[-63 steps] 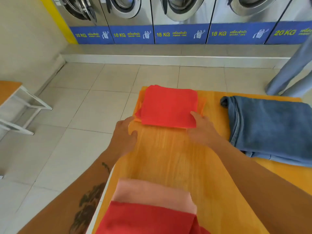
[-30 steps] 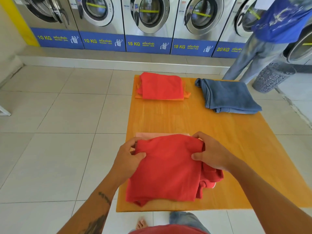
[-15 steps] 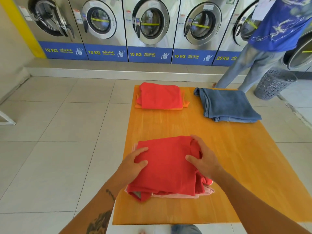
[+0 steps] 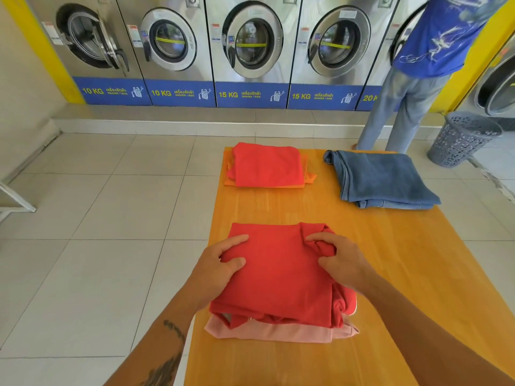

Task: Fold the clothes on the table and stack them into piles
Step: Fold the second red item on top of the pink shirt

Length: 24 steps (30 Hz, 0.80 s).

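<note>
Two hands worked at the near edge of an orange wooden table that stood on a floor of pale square tiles. Between the hands lay a folded red garment, resting on a folded pink garment whose edge showed just below both wrists. The left hand pressed on the red garment's left border, fingers spread over the top and thumb beside the edge; whether it pinched the cloth could not be told. The right hand gripped a bunched fold of the same red garment at its far right corner, fingers curled around the cloth.

Beyond the fingertips of the left hand, well apart across bare wood, sat a second pile: one folded red shirt on top of one orange piece, of which only the edges showed. Beyond and to the right of the right hand lay one folded pair of blue jeans, near the table's far right corner. That made three piles and five pieces that could be counted.

Farther off, past the table, one grey perforated basket stood on the floor to the far right, just beside a person in a blue shirt and pale trousers. Behind them ran a raised step and a row of steel washing machines: four in full view, the leftmost with its door open, marked 10 KG, 10 KG, 15 KG and 15 KG, with a fifth partly hidden by the person and a sixth at the right edge.
</note>
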Available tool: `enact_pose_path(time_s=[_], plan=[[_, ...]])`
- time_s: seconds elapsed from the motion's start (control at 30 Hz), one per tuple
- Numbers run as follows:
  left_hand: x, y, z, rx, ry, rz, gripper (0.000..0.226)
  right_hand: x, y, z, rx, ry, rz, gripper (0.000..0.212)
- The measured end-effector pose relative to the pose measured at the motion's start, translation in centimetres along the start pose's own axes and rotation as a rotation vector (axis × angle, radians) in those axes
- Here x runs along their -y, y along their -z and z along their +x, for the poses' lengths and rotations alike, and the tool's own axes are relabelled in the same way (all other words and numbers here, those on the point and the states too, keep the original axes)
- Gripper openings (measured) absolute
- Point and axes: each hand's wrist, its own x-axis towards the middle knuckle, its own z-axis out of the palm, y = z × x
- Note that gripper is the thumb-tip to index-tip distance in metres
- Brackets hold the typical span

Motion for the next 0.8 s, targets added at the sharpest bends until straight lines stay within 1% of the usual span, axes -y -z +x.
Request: enact_pose_path(time_s=[0.07,0.13,0.33,0.5,0.6,0.73,0.77,0.8], plan=[[-1.2,0.4,0.6,-0.006,-0.036,-0.017,0.044,1.0,2.0,0.6,0.007,0.002,0.139,0.055],[-2.4,0.6,1.6,-0.003,-0.065,-0.026,0.043,1.9,3.9,1.7,0.019,0.024,0.223,0.055],[-5.9,-0.4,7.2,-0.079,-0.099,-0.044,0.051,3.3,7.2,8.7,-0.008,0.111,0.294,0.060],[-9.1,-0.1,14.3,-0.173,-0.105,0.037,0.051,4.2,8.5,16.8,0.005,0.152,0.313,0.059],[-11.2,0.7,19.6,-0.228,-0.095,0.122,0.050,5.1,9.1,22.4,0.000,0.167,0.317,0.058],[-12.9,1.9,27.1,-0.307,-0.095,0.299,0.048,5.6,8.4,30.6,-0.029,0.180,0.291,0.055],[-12.6,2.1,28.9,-0.328,-0.086,0.374,0.047,5.3,8.0,32.4,-0.019,0.181,0.227,0.054],[-11.9,2.1,30.5,-0.336,-0.064,0.475,0.047,4.9,7.3,33.9,0.014,0.165,0.113,0.056]])
